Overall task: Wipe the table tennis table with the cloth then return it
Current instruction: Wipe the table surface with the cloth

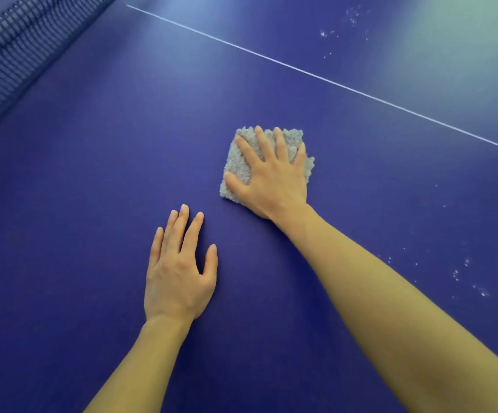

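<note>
Step in hand: wiping. Pressing grey fluffy cloth [293, 140] flat onto table tennis table [93, 174] with right hand [271, 180], fingers spread, just on near side of white line [301, 71]. Resting left hand [179, 278] flat on bare surface, fingers straight, holding nothing, further to near side of white line. Keeping hands apart.

Next move, by judgement: sliding cloth toward white specks [468, 278] lying on both sides of white line, keeping even pressure; postponing return of cloth until then.

Reading no brand, label or writing anywhere.
</note>
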